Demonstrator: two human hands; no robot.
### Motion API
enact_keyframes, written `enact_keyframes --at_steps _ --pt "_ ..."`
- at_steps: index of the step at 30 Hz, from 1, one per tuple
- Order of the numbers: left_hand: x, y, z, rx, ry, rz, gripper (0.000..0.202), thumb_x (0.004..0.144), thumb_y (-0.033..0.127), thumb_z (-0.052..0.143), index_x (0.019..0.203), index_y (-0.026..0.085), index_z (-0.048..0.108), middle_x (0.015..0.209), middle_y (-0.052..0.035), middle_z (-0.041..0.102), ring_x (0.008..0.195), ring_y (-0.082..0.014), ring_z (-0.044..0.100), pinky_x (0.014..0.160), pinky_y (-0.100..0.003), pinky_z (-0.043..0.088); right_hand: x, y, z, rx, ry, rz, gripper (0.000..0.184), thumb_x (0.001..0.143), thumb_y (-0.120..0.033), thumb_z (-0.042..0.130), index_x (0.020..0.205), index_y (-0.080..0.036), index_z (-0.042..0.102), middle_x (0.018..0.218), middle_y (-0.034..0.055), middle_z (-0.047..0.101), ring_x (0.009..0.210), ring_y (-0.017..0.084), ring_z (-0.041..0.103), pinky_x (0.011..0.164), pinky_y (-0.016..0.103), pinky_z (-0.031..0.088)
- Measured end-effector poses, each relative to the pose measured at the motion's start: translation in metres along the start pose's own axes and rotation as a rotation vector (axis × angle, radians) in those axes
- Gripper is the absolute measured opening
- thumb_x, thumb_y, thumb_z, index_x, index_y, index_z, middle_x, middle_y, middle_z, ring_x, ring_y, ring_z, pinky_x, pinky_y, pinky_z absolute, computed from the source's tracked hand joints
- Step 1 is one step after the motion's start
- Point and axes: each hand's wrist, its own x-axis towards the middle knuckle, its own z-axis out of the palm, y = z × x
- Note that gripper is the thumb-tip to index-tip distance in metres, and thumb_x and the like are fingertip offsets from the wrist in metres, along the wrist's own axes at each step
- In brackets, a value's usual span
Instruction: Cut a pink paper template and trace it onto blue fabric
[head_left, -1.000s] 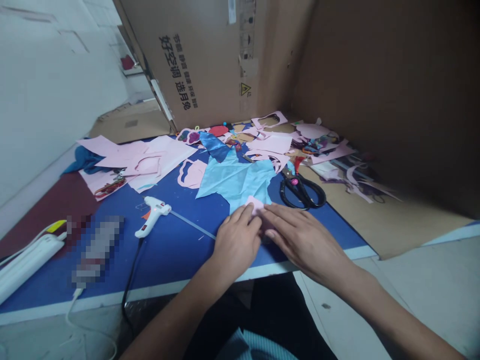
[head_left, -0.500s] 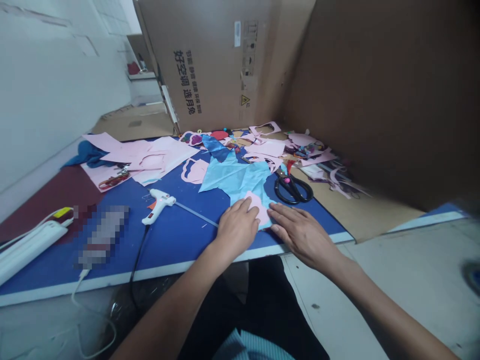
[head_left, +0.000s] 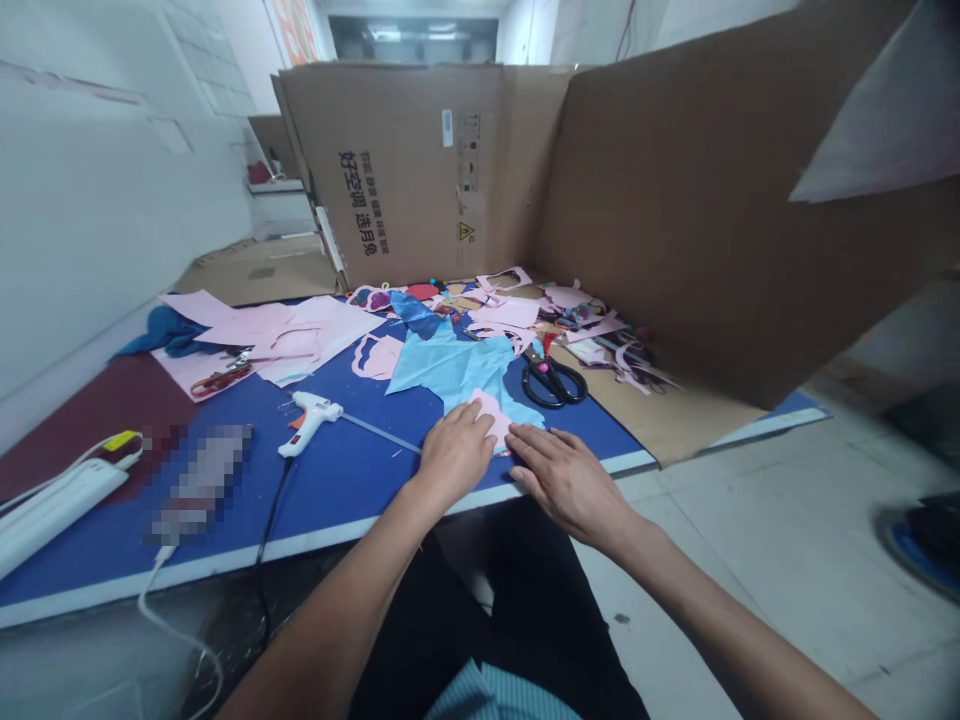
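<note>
the pink piece [head_left: 492,414] lies on the blue cloth [head_left: 442,365] near the front edge of the bench [head_left: 352,478], beneath the fingers of my left hand [head_left: 458,450] and just beside those of my right hand [head_left: 568,482]. both hands are palm down, fingers loosely extended. the scissors [head_left: 555,380] lie beyond the right hand.

A white glue gun [head_left: 318,410], with a translucent glue stick [head_left: 379,433] projecting from its rear, lay on the blue tabletop [head_left: 330,490]. Left of it were a pixelated object [head_left: 201,482] joined to a white cable [head_left: 162,560] and, at the left edge of view, a white power strip [head_left: 64,508]. Black-handled scissors [head_left: 544,369] rested right of centre. Pink sheets [head_left: 225,322] lay farther back on the left, beside a dark blue cloth [head_left: 161,332]. Upright cardboard panels [head_left: 405,170], one printed with characters and a yellow warning triangle [head_left: 466,233], stood behind.
</note>
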Motion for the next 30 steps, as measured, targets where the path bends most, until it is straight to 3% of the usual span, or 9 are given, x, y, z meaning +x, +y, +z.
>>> enact_keyframes --at_steps 5,16,30 --pt "-0.001 0.001 -0.001 -0.016 -0.02 -0.015 0.033 0.109 0.023 0.058 0.138 0.017 0.073 0.166 -0.0165 0.061 0.154 -0.0314 0.057 0.124 -0.049 0.051 0.007 0.004 -0.006 -0.016 0.024 -0.001 0.046 0.119 -0.038 0.048 0.154 -0.014 0.065 0.161 0.0198 0.068 0.147 0.034 0.066 0.117 0.057 0.055" --pt "-0.007 0.01 0.0 -0.048 -0.027 -0.09 0.035 0.111 0.027 0.055 0.141 0.021 0.072 0.171 -0.0104 0.057 0.158 -0.0268 0.053 0.127 -0.046 0.05 0.012 0.018 0.019 0.029 0.142 -0.085 0.048 0.119 -0.042 0.046 0.155 -0.017 0.065 0.161 0.0194 0.068 0.146 0.036 0.067 0.114 0.058 0.054" --pt "-0.008 0.012 0.001 -0.107 -0.048 -0.115 0.039 0.112 0.029 0.055 0.146 0.018 0.069 0.173 -0.012 0.054 0.161 -0.0287 0.05 0.133 -0.048 0.045 0.019 0.022 0.031 -0.008 0.138 -0.132 0.049 0.12 -0.041 0.043 0.154 -0.015 0.065 0.158 0.0182 0.07 0.146 0.035 0.067 0.115 0.055 0.052"
